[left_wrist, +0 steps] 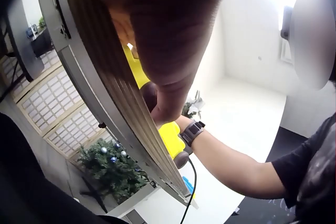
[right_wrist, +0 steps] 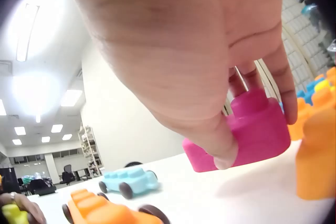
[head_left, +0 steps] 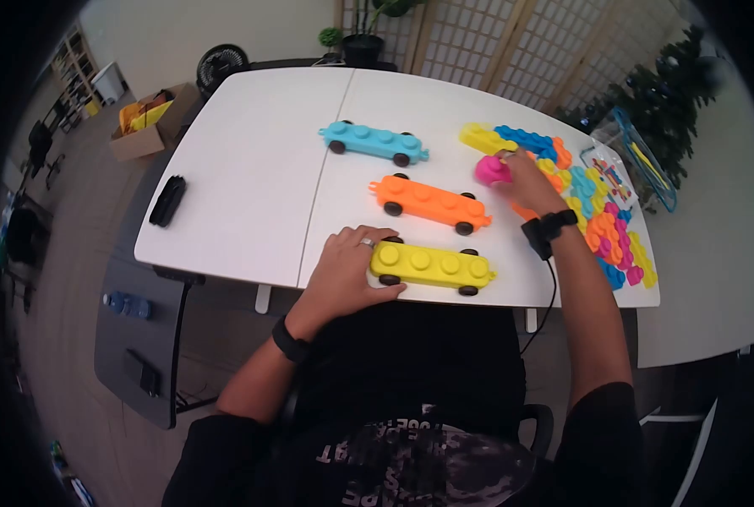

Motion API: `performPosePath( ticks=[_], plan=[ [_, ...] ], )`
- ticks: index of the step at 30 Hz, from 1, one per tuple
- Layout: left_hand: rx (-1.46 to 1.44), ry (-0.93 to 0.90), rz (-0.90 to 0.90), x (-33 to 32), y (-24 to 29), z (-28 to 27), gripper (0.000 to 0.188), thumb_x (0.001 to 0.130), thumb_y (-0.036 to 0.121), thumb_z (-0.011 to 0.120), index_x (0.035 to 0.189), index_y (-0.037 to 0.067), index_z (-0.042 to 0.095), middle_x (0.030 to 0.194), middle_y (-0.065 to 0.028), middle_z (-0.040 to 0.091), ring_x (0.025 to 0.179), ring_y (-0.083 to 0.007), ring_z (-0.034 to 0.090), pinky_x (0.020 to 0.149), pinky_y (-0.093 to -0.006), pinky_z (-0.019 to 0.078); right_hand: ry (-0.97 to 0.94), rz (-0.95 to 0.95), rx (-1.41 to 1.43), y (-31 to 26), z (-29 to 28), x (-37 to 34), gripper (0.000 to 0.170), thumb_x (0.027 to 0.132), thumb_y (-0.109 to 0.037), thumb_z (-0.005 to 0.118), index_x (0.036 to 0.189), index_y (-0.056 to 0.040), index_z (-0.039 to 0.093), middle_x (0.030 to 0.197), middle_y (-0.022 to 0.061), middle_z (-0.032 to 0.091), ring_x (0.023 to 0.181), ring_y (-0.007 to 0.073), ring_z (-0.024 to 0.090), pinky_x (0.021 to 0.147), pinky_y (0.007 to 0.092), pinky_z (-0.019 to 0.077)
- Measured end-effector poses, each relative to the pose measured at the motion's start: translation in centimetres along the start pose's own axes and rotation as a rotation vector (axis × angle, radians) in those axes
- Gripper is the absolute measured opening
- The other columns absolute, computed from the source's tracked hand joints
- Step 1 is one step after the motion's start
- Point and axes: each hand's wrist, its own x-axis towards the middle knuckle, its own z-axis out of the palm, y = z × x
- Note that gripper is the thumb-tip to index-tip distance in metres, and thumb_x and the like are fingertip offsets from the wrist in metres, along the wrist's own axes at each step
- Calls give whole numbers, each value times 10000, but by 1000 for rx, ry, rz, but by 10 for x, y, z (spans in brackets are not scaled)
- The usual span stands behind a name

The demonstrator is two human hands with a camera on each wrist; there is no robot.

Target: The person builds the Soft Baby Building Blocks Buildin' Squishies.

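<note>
My left hand (head_left: 343,269) grips the left end of a yellow toy wagon (head_left: 434,264) with black wheels, thumb on the near side and fingers on the far side. The wagon has a row of round studs along its top. Over at the right, my right hand (head_left: 531,184) pinches a pink building block (right_wrist: 257,129) between thumb and fingers, close over the tabletop. One raised stud shows on this block in the right wrist view. An orange wagon (head_left: 432,203) stands beyond the yellow one, and a light blue wagon (head_left: 373,141) farther back.
Loose coloured blocks (head_left: 601,232) spread over the right side of the white table (head_left: 233,169). Behind the right hand lie a yellow block (head_left: 481,135) and a blue one (head_left: 525,139). A black case (head_left: 167,201) rests near the left edge. A cable (head_left: 553,296) trails from the right wrist.
</note>
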Motion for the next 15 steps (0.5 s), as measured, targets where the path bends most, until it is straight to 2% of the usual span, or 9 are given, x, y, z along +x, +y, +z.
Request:
performPosePath(
  ticks=[1, 4, 7, 9, 12, 14, 15],
  plan=[
    [4, 23, 23, 0, -2, 2, 757, 749, 373, 899, 1399, 113, 611, 1301, -97, 655, 1166, -328, 598, 1058, -452, 422, -38, 11, 26, -2, 3, 2, 564, 852, -147, 857, 1348, -1, 633, 1271, 204, 603, 1219, 387, 621, 1052, 407, 514],
    [-1, 23, 8, 0, -2, 3, 737, 755, 352, 888, 1394, 108, 614, 1304, -101, 653, 1180, -337, 600, 1058, -453, 430, -173, 26, 45, 7, -11, 15, 554, 861, -198, 874, 1341, -19, 664, 1262, 211, 654, 1185, 332, 660, 1031, 403, 527],
    [9, 28, -1, 1, 0, 2, 715, 761, 323, 874, 1388, 97, 615, 1290, -117, 659, 1173, -344, 605, 1045, -446, 446, -136, 110, 63, 35, -56, 30, 522, 880, -211, 868, 1332, -33, 679, 1205, 203, 693, 1125, 315, 692, 991, 403, 547],
    [-4, 42, 5, 1, 2, 2, 693, 754, 291, 872, 1367, 92, 619, 1271, -127, 664, 1139, -346, 607, 1046, -447, 448, -100, 198, -3, 60, -87, 26, 523, 874, -225, 871, 1330, -54, 681, 1207, 201, 715, 1140, 340, 697, 1001, 423, 548],
    [-5, 71, 43, 2, -1, 5, 670, 745, 298, 883, 1319, 63, 631, 1253, -113, 658, 1070, -331, 606, 978, -445, 457, -27, 242, -137, 117, -114, -21, 486, 863, -220, 869, 1287, -57, 695, 1211, 202, 736, 1128, 351, 710, 988, 429, 554],
    [-16, 64, 27, 2, -2, 5, 650, 738, 247, 869, 1305, 55, 616, 1233, -116, 666, 1079, -335, 600, 996, -445, 453, -30, 269, -151, 160, -130, -70, 453, 849, -212, 872, 1240, -51, 707, 1217, 194, 734, 1135, 349, 707, 979, 432, 555],
    [-12, 49, 5, 2, 1, 4, 655, 737, 225, 858, 1317, 55, 605, 1231, -120, 669, 1099, -342, 598, 1014, -447, 452, -10, 392, -212, 177, -139, -99, 444, 845, -208, 874, 1225, -48, 710, 1218, 191, 734, 1131, 353, 707, 983, 429, 555]
  ],
)
